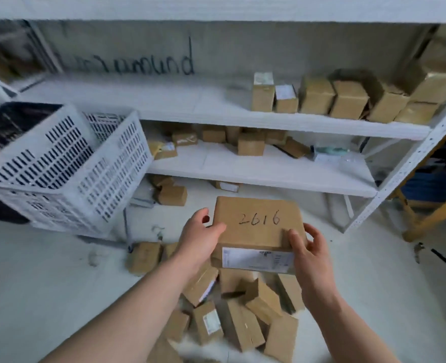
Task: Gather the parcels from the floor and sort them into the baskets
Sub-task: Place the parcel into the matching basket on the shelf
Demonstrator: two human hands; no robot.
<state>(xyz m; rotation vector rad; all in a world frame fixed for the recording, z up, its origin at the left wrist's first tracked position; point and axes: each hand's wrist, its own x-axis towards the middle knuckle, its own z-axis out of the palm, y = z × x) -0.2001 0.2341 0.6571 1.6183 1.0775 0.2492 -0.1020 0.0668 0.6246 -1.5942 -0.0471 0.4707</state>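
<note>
Both hands hold a brown cardboard parcel point(256, 226) marked "2616" in black, with a white label on its near side, lifted above the floor. My left hand point(198, 239) grips its left edge, thumb on top. On the right corner, my right hand point(308, 247) pinches it with thumb on top and fingers curled. Beneath them a heap of several brown parcels point(243, 315) lies on the pale floor. A white slatted basket point(67, 166) stands tilted at the left, with a dark basket point(4, 127) behind it.
White metal shelving point(269, 176) fills the back, with several brown boxes on the middle shelf point(347, 100) and lower shelf. A few parcels point(170, 195) lie under it. A wooden frame point(431, 216) stands at the right.
</note>
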